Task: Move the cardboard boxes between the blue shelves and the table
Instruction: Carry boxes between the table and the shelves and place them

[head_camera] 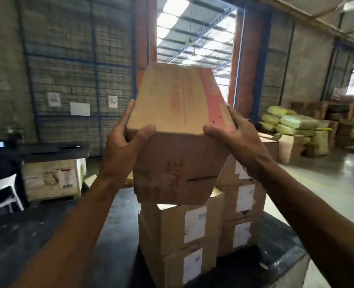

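I hold a brown cardboard box with red print up at chest height, tilted toward me. My left hand grips its left near corner and my right hand grips its right near corner. Its bottom edge hangs just above or touches a stack of two cardboard boxes with white labels. A second stack of labelled boxes stands right behind, partly hidden by the held box. Both stacks rest on a dark table. No blue shelves are clearly in view.
A blue-framed wire mesh wall runs behind. At the left are a dark desk, a white chair and a pale wooden crate. Yellow-green sacks and more cartons lie on the floor at the right.
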{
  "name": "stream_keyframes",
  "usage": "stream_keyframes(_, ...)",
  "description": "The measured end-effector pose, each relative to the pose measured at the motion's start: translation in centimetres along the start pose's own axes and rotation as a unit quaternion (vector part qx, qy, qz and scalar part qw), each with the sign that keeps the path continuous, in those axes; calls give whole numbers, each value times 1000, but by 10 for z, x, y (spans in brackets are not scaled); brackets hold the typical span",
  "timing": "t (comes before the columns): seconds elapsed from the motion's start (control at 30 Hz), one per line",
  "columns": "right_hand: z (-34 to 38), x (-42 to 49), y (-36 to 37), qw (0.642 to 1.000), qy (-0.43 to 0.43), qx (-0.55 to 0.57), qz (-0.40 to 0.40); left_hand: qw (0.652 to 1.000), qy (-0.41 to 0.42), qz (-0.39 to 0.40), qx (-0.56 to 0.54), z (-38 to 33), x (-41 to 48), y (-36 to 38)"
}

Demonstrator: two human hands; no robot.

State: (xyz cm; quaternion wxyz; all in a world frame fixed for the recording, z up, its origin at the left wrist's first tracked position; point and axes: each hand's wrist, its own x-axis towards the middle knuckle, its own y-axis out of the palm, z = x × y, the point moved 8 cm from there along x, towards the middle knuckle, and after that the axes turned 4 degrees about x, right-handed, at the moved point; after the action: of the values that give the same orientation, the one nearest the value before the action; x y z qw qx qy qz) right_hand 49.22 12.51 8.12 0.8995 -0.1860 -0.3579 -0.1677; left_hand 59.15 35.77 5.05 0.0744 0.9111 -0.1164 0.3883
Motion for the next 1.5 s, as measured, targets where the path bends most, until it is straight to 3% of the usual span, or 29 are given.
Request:
stream_keyframes(0.53, -110, 17, 12, 993, 103, 63, 8, 988, -38, 56, 138, 54, 32, 9)
stream_keyframes(0.7, -121, 17, -2, 995, 88, -50, 25, 987, -66, 53, 138, 79, 33, 22)
stream_keyframes(1.13, -132, 25, -61, 957, 33, -282, 55, 979, -16, 105, 174, 87, 36, 67)
stream_keyframes(1.3, -141, 21, -80, 947, 34, -313, 69, 962, -48, 120, 239, 127, -6, 58)
stream_keyframes(1.5, -122, 41, -63, 946, -15, -305, 111, 953, -36, 134, 270, 125, -9, 76)
